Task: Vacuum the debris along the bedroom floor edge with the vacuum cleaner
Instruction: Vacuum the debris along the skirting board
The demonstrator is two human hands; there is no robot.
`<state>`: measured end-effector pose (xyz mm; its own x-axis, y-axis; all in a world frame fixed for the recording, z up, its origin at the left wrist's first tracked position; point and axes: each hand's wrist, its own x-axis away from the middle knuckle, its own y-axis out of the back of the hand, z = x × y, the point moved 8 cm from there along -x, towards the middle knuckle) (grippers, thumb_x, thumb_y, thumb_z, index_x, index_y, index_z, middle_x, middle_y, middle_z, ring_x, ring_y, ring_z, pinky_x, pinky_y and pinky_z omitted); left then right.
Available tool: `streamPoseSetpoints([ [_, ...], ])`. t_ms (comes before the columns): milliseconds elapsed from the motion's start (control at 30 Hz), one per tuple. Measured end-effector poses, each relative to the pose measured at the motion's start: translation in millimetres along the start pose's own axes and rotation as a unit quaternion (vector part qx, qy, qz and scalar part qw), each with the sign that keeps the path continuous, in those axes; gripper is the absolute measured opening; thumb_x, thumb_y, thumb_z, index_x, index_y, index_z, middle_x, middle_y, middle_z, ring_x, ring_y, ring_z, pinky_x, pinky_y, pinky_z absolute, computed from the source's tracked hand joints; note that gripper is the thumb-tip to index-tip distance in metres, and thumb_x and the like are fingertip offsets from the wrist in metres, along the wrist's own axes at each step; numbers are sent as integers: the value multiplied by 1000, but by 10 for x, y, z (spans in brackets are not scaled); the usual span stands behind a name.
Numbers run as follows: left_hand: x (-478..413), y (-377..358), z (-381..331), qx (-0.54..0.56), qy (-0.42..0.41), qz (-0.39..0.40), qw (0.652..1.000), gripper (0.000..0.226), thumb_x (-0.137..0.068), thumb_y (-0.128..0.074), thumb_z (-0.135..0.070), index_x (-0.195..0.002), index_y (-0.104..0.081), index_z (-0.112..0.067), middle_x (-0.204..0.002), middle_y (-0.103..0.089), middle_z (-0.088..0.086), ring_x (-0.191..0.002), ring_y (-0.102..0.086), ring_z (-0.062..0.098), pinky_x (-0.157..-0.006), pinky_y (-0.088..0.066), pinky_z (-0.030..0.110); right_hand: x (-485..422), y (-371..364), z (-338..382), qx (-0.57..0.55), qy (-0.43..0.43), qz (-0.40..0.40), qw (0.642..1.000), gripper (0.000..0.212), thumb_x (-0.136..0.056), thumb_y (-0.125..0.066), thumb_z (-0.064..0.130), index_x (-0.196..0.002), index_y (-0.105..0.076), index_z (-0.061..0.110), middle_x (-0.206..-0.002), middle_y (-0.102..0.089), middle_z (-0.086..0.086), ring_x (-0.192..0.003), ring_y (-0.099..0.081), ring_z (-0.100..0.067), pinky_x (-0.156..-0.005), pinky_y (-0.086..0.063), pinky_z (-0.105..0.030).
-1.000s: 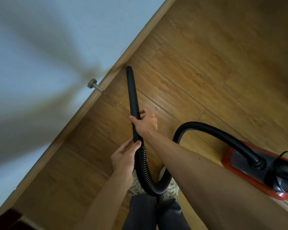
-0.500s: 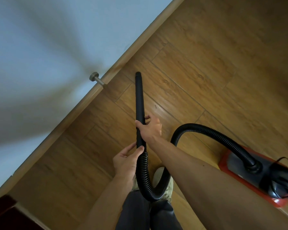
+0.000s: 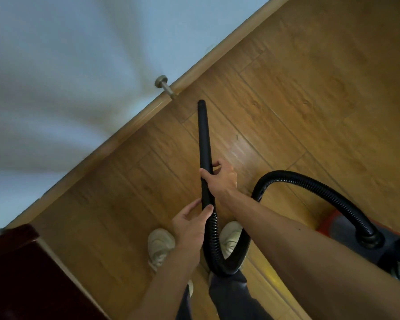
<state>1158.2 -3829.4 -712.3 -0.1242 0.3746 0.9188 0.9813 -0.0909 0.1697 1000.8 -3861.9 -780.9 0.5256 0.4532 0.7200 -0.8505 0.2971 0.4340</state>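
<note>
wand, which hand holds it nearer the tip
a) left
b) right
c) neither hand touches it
b: the right hand grips the wand partway up, while the left hand holds its lower end, where the hose starts.

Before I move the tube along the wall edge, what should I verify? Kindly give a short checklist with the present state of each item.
1. The right hand grips the tube: ok.
2. The left hand holds the tube's lower end: ok.
3. The tube tip is against the baseboard: not ok, there is a gap.
4. The doorstop is clear of the tip: ok, it is apart, to the left.
5. The hose is free of kinks: ok where visible.
6. Debris at the edge: cannot tell.
</note>
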Motion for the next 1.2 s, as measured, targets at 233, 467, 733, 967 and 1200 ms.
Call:
streamPoseSetpoints([
  [233,-171,175,3,37,-7,-5,999,28,-78,-81,-9,-105,-75,-15,-79,-75,5,-66,-71,15,-63,-61,29,-48,-292,163,26,32,9,999,29,-84,-76,32,-96,-56,15,-88,-70,-6,-73,-69,-22,-65,-60,-41],
  [467,-304,475,2,57,0,-19,998,28,-76,-84,-12,-99,-75,-25,-96,-76,9,-90,-72,25,-81,-62,41,28,-661,306,50,59,19,997,31,-83,-75,36,-100,-57,17,-87,-70,-3,-75,-68,-21,-66,-58,-39],
  [733,-269,840,277,60,30,-21,997,30,-74,-86,-10,-96,-75,-27,-90,-77,11,-85,-74,28,-79,-62,44,403,-857,153,70,59,5,996,30,-86,-74,34,-103,-57,16,-88,-67,-3,-76,-67,-23,-65,-57,-37],
  [967,-71,928,542,54,65,26,996,29,-77,-81,-5,-101,-74,-22,-72,-76,0,-68,-72,13,-69,-63,32,712,-749,-192,60,22,-22,998,28,-87,-74,33,-100,-57,15,-77,-62,5,-63,-61,-10,-49,-44,-25],
  [1200,-37,1212,810,53,84,30,995,30,-78,-80,-4,-104,-75,-19,-73,-78,-1,-66,-74,10,-55,-58,20,961,-914,-448,56,0,-26,998,27,-85,-75,35,-99,-60,18,-78,-64,3,-67,-65,-13,-57,-54,-31],
])
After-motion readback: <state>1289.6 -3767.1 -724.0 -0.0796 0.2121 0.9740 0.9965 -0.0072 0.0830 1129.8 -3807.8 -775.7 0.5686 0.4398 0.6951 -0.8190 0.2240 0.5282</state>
